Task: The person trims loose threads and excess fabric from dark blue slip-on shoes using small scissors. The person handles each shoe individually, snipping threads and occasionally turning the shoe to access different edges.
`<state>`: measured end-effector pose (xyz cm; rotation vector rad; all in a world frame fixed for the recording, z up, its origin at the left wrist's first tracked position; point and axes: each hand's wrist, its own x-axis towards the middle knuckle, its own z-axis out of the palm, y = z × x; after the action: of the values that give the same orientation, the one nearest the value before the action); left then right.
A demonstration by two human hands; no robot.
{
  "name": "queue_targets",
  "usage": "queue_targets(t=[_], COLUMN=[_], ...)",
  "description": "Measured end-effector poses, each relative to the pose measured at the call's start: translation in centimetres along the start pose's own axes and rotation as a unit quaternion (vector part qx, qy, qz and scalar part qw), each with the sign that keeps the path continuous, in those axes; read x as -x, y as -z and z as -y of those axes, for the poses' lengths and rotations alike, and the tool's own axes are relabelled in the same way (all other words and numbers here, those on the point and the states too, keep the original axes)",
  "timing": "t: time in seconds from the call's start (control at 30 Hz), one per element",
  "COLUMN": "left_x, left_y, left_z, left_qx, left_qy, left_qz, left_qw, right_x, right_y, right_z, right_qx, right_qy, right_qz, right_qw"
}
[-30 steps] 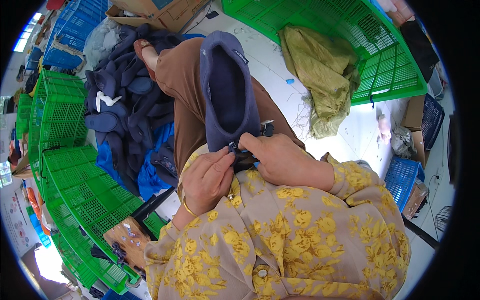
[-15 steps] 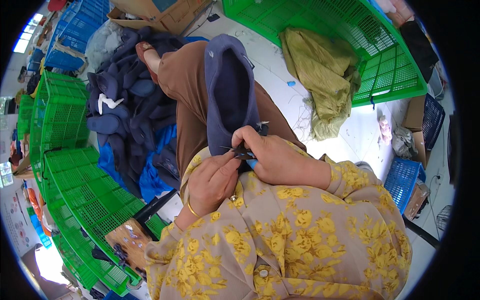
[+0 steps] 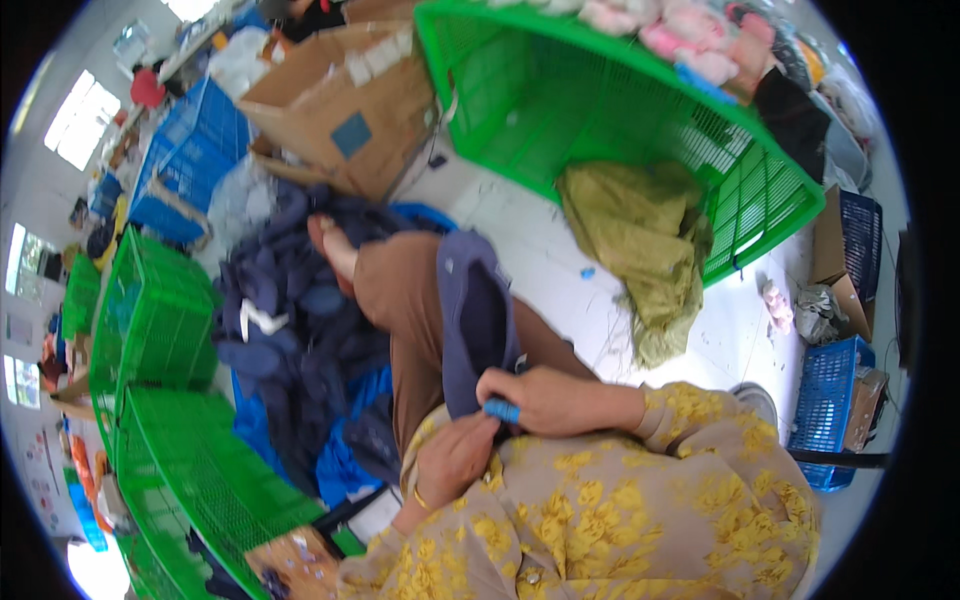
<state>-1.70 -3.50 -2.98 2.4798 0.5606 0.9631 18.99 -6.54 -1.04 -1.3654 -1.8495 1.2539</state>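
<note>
A long navy slipper [image 3: 456,335], soft and cloth-like, lies along my thigh with its dark opening facing up. My left hand [image 3: 455,462] is closed on the near end of it, with a yellow bangle [image 3: 420,498] at the wrist. Beside it, my right hand [image 3: 562,398] is closed around small thread snips [image 3: 502,410] with a blue grip, held against that same end. The blades are hidden between the two hands.
At the left, many navy slippers [image 3: 300,330] are heaped on a blue sheet [image 3: 350,460]. Green crates [image 3: 190,470] stand along the left, beside a wooden board [image 3: 295,560]. Ahead are a cardboard box [image 3: 375,120], a large green crate [image 3: 540,120] and an olive sack [image 3: 640,230].
The view has tilted up, so everything sits lower. Both hands stay together at the slipper's near end. The snips have turned; their blue grip shows more and the dark blades no longer show.
</note>
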Motion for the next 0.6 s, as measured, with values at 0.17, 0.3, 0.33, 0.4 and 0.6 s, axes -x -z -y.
queue_targets(t=[0.17,0.3,0.33,0.4,0.6], left_x=[-0.2,-0.3,-0.2,0.5,-0.7], left_y=[0.3,0.0,-0.2,-0.8,0.8], left_z=[0.0,0.3,0.5,1.2,-1.0], left_qx=[-0.015,0.003,0.007,0.006,0.108], left_qy=[-0.011,-0.002,-0.004,-0.009,0.037], left_qz=[0.014,0.035,0.035,0.025,0.136], left_qw=[1.0,0.999,0.999,1.0,0.984], right_x=[-0.2,0.1,0.2,0.1,-2.1], right_y=[0.6,0.7,0.8,0.0,0.7], right_z=[0.8,0.6,0.6,-0.1,1.9], right_qx=[0.118,0.183,0.18,0.119,-0.026], right_qy=[0.077,0.102,0.11,0.126,0.163], right_qz=[-0.07,-0.082,-0.08,-0.08,-0.133], right_qw=[0.988,0.974,0.974,0.982,0.977])
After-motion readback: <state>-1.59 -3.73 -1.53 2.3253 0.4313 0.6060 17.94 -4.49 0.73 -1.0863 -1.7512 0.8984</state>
